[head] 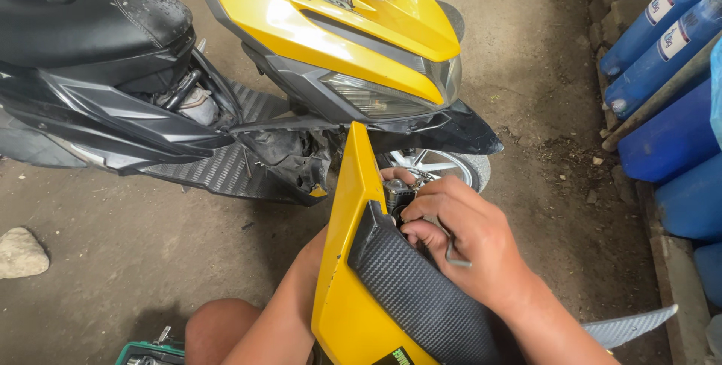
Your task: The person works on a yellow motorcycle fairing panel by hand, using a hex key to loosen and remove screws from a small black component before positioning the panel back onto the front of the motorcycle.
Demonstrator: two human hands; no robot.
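Yellow side panel (347, 260) detached from the scooter (331, 41), stood on edge just in front of it, top tip near the headlight (380, 98). A carbon-patterned black trim piece (417, 290) is joined to the panel's right face.

Right hand (466, 241) lies over the top of that trim, fingers curled closed around a small L-shaped hex key (455, 256); its bent end sticks out below the knuckles. Fingertips press on a small dark fitting (398, 196) at the panel's upper edge (a lamp or socket, too hidden to tell). Wrist bent, forearm coming up from lower right of the panel.

Left hand (397, 175) reaches up behind the panel; only fingertips show over its edge, touching the same fitting. How far it is closed I cannot tell. Forearm runs along the panel's left side.

Judgement: a fastener on the fitting is being worked with the key while the other hand steadies it. The next turn calls for the key seated square in the screw head and the panel kept from tipping.

Right of the panel, blue drums (673, 139). Left, a stone (21, 252) on the dirt floor (135, 237); a green toolbox corner (150, 351) below.
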